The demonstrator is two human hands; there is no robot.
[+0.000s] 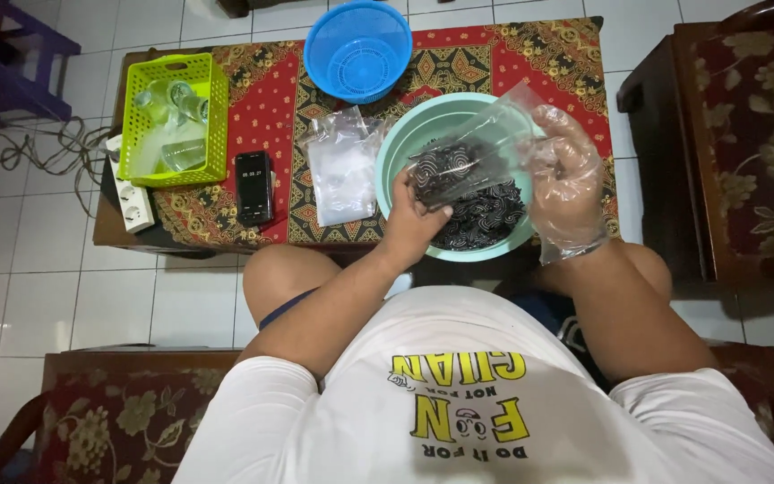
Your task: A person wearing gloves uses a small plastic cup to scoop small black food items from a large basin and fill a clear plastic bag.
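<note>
Hands meet over a round, pale green plastic bowl (393,157) that holds a heap of small black, curled, glossy pieces (485,220). Bare and closed in a pinch, the left hand (412,220) grips the lower edge of a clear, crinkled plastic bag (468,152). That bag is part filled with the same black pieces and slants up and away from the left hand toward the right one. Loosely wrapped in a thin, wrinkled, see-through glove, the right hand (568,184) has its fingers curled around the bag's open upper end; how tightly it grips cannot be told through the film.

Just to the outer side of the left hand lies a flat stack of empty clear bags (340,170), soft and shiny. Beyond that stack rests a black, slab-shaped phone (253,186) with a lit screen. Farther out still stands a lime green, rectangular lattice basket (217,116) with clear glasses inside, and a white power strip (132,199) lies against its outer edge. Past the fingertips of both hands sits a round blue basket (357,49) with a slotted floor. All of these rest on a red and gold patterned cloth (270,99) that covers a low table.
</note>
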